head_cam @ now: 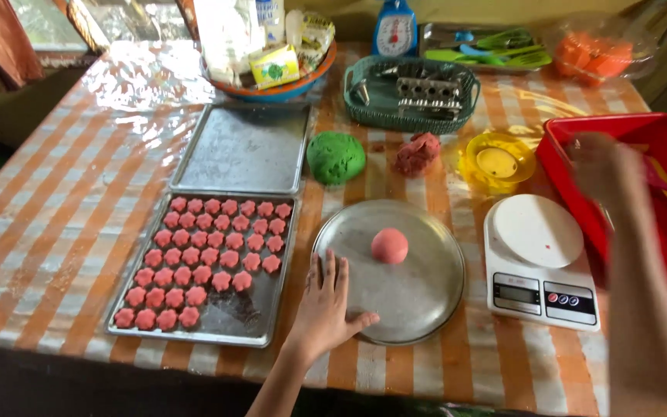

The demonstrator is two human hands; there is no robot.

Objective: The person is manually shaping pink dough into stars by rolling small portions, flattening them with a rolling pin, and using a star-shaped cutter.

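My left hand (326, 305) lies flat on the near-left rim of a round metal plate (418, 293), fingers spread, holding nothing. A pink dough ball (389, 245) sits in the plate's middle. My right hand (600, 162) is blurred, reaching over the red plastic bin (580, 131) at the right; whether it holds anything cannot be made out. A baking tray (260, 320) left of the plate carries several pink flower-shaped dough pieces (206, 259).
A white kitchen scale (538, 259) stands right of the plate. Behind lie an empty tray (245, 148), a green dough lump (336, 157), a dark pink dough lump (417, 153), a yellow bowl (497, 161) and a green basket of metal cutters (411, 94).
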